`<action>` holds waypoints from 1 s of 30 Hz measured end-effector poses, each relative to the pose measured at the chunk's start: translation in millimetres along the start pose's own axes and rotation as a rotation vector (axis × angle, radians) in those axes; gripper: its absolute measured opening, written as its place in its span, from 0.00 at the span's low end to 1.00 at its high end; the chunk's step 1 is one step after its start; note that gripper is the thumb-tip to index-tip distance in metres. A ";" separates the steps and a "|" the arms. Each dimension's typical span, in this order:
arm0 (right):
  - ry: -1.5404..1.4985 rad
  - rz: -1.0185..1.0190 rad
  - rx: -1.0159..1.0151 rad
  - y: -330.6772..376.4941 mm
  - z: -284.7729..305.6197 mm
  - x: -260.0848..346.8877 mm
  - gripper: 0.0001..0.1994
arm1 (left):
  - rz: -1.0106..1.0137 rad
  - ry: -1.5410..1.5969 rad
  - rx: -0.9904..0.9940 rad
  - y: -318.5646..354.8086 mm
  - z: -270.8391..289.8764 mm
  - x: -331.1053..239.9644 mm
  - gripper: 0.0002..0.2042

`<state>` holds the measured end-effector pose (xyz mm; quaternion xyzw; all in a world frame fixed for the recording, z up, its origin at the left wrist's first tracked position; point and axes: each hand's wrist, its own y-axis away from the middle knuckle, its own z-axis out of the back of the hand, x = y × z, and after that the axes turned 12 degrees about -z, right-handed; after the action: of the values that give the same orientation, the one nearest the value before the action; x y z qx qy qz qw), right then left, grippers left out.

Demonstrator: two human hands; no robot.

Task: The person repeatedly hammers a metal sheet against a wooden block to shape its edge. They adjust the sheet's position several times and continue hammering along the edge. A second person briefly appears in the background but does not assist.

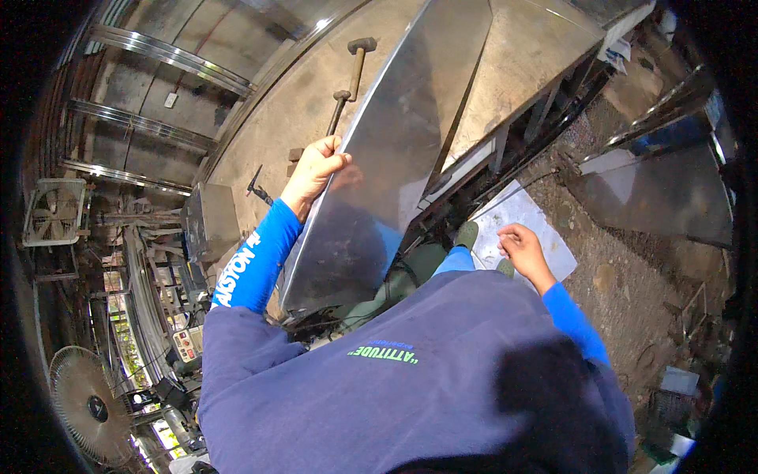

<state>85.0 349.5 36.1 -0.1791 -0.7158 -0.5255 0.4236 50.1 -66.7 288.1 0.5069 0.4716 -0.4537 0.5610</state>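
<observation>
My left hand (314,170) grips the left edge of a long, shiny metal sheet (387,158), which lies tilted across a steel workbench (284,110). My right hand (521,246) hangs free at my side with its fingers loosely curled, holding nothing, above a small flat metal plate (525,217) on the dirt ground. Both arms wear blue sleeves. My foot in a green shoe (466,235) shows below the sheet.
Two hammers (357,67) lie on the workbench beyond my left hand. A larger sheet (529,55) rests on a frame to the right. More sheets (671,182) lean at far right. A grey box (209,221) and fans (87,407) stand on the left.
</observation>
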 end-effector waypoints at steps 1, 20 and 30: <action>0.044 0.006 0.043 -2.4 -2.1 3.2 0.07 | 0.004 0.052 -0.017 4.1 -12.5 -3.9 0.07; -0.794 -0.116 -0.024 -92.1 -110.4 76.9 0.34 | 0.056 0.072 -0.038 18.9 -7.5 11.6 0.05; -0.982 -0.252 0.223 -127.6 -120.7 64.2 0.28 | 0.321 0.554 0.308 -8.2 124.0 77.3 0.36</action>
<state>8.9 179.3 21.3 -0.2708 -0.8978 -0.3472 -0.0122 61.7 -193.3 215.6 0.7570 0.4463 -0.2710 0.3928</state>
